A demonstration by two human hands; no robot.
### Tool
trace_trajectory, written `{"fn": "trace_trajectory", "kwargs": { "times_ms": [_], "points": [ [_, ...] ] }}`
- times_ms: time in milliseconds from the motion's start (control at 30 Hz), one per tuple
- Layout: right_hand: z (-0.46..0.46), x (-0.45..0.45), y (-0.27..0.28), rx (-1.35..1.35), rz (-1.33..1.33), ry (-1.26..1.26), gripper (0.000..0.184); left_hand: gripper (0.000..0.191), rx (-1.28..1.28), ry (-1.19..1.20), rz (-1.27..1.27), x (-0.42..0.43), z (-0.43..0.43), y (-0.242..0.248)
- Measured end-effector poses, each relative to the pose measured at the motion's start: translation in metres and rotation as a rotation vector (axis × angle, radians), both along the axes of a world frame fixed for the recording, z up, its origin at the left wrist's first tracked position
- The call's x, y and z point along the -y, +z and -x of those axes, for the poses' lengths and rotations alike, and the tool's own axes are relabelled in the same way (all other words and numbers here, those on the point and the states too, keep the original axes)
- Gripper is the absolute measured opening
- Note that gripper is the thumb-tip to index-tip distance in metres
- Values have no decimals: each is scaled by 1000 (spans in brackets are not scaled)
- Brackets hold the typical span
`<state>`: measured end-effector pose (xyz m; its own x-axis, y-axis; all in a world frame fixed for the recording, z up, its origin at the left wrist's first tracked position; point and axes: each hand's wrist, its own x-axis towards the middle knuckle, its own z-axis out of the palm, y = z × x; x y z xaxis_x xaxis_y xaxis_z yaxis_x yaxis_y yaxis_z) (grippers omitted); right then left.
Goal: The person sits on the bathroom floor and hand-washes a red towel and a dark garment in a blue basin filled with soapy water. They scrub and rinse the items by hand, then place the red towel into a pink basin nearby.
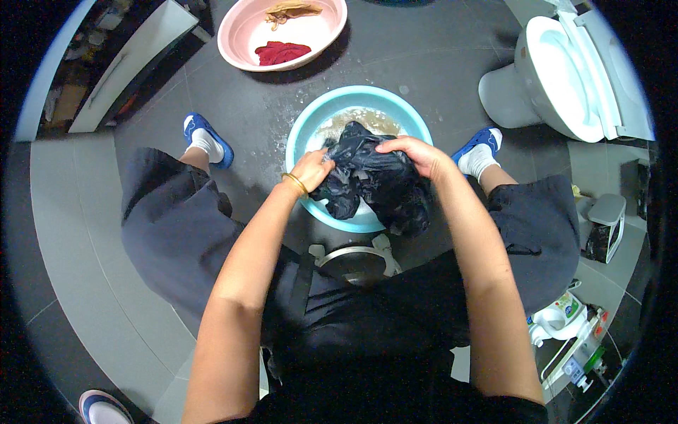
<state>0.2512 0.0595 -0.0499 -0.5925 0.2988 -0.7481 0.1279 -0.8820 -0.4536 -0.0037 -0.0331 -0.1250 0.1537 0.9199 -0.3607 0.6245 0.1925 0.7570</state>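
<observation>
A wet black garment (371,180) is bunched up over a light-blue plastic basin (357,94) on the floor between my feet. My left hand (312,168) grips its left side, fingers curled into the cloth; a gold bangle circles that wrist. On the upper right, my right hand (416,153) holds the fabric with the thumb lying on top. Part of the garment hangs over the basin's near right rim. Murky, sudsy water (365,119) shows beyond the cloth. Folds hide some of the fingertips on both hands.
A pink basin (233,40) holding a dark red cloth (282,53) and a tan cloth (294,10) stands farther off. Water splashes mark the dark tiled floor (254,116). At right are a toilet (506,98), a small bin (606,212) and detergent bottles (561,315). A white cabinet (135,66) is upper left.
</observation>
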Motion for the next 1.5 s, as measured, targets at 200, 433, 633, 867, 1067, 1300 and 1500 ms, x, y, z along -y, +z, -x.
{"fn": "trace_trajectory", "kwargs": {
  "times_ms": [200,433,633,867,1067,1300,1500],
  "points": [
    [-14,-37,-47,660,-1073,243,37,46,333,281,407,-35,19,-3],
    [27,-19,-100,843,-1537,139,56,73,-359,157,-309,-72,-46,-9],
    [29,10,-152,959,-1610,599,63,78,-621,-297,-205,-62,-52,-51],
    [35,7,-162,913,-1163,735,66,73,-332,-202,163,-69,-49,-63],
    [16,27,-222,1033,-1336,848,62,64,-483,-218,-50,-59,-50,-102],
    [37,-9,-172,1012,-968,145,64,47,-13,803,-111,-71,-76,-101],
    [75,2,-144,672,-1032,-52,49,49,610,864,194,-81,-60,-99]
  ]
}}
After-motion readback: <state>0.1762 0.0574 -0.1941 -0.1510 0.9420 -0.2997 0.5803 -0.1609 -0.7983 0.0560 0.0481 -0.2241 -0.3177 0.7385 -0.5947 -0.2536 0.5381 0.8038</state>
